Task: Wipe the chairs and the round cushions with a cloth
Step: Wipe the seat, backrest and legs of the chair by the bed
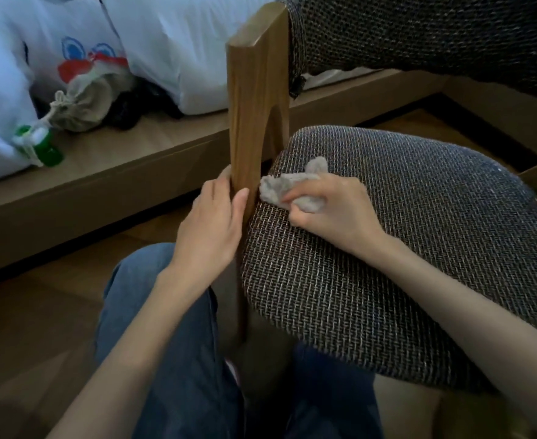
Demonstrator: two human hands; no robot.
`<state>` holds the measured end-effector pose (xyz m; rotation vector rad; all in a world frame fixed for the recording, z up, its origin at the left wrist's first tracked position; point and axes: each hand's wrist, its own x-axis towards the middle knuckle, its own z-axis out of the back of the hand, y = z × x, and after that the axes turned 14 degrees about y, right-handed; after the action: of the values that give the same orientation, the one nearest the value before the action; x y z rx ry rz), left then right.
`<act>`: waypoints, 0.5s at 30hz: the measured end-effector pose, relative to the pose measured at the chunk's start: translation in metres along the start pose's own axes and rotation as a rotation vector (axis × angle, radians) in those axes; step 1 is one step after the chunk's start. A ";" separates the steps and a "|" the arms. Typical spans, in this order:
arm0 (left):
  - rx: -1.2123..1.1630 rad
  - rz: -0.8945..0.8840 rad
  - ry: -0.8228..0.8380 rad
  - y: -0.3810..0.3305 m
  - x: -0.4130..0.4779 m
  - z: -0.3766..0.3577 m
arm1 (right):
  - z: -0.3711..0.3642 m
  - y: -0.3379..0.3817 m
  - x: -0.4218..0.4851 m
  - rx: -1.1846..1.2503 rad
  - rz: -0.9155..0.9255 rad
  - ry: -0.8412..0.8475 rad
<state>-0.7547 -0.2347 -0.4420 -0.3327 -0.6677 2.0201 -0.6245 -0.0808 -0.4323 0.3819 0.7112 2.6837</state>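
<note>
The right hand pinches a crumpled grey cloth against the woven seat cushion, beside the wooden chair post. The left hand grips that post, fingers curled round it.

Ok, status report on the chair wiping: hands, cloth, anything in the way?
Left hand gripping wooden chair post. Right hand holding grey cloth on woven seat cushion, beside post. Nothing seen blocking the cloth.
</note>
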 end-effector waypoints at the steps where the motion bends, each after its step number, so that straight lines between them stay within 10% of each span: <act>1: 0.007 -0.020 0.006 0.000 0.003 -0.001 | 0.002 -0.004 0.001 -0.029 -0.002 -0.027; 8: 0.049 -0.048 0.008 0.008 0.009 -0.010 | 0.022 -0.072 0.068 -0.166 -0.453 -0.228; 15: 0.106 -0.038 -0.030 0.010 0.013 -0.012 | -0.001 0.003 0.000 -0.091 -0.184 -0.040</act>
<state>-0.7625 -0.2233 -0.4570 -0.2257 -0.5795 2.0186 -0.6256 -0.0833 -0.4315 0.3293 0.5806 2.5165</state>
